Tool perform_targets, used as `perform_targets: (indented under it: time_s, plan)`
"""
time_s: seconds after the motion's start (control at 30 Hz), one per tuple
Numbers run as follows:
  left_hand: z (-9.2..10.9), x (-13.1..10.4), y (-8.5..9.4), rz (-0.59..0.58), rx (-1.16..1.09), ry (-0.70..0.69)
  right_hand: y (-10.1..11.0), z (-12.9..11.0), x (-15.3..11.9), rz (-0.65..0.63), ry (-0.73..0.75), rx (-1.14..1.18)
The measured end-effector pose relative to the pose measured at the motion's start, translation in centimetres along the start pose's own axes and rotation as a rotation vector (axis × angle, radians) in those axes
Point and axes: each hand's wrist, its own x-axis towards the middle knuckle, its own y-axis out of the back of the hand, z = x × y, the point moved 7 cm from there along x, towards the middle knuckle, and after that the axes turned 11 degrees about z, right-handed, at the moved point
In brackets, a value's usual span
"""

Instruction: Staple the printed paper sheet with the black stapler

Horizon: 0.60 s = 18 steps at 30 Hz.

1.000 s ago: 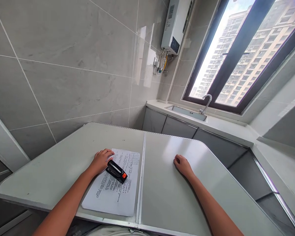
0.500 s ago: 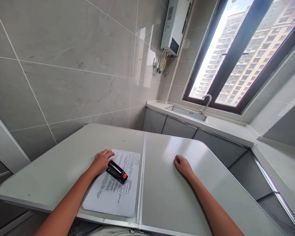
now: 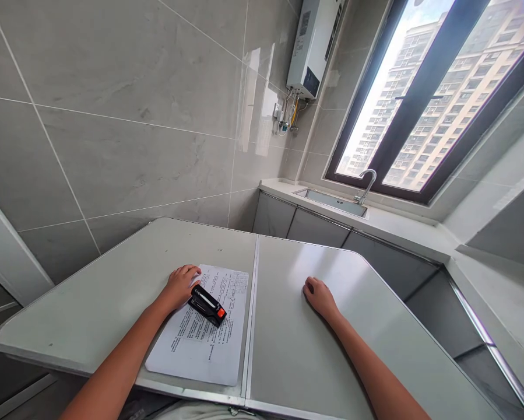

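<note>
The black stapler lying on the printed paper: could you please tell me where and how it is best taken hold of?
Probably across the middle of its body, from above and the right: the stapler is long and narrow, lying diagonally on the paper, with the left hand at its far-left end.

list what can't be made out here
All in the head view:
Wording on the paper: print too small.
Print beneath the stapler: covered by it.
Palm of the right hand: hidden by the hand itself.
Top of the wall unit: cut off by upper edge.
</note>
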Motion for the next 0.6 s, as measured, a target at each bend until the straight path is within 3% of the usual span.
perform_targets:
  time_s: [0.2,0.3,0.47,0.6]
  plan:
    - [0.7,0.0,-0.3,-0.013,-0.046,0.008,-2.0,-7.8,-2.5,-0.115,0.124,0.230]
    - [1.0,0.1,-0.1,-0.003,-0.102,0.008,-2.8,-11.4,-3.4,-0.154,0.098,0.415]
    - [1.3,0.2,0.1,0.023,-0.302,0.038,-3.8,-14.2,-3.4,-0.182,0.056,0.468]
    - [1.1,0.2,0.7,0.115,-0.347,0.122,-4.3,-15.4,-2.8,-0.241,0.004,0.539]
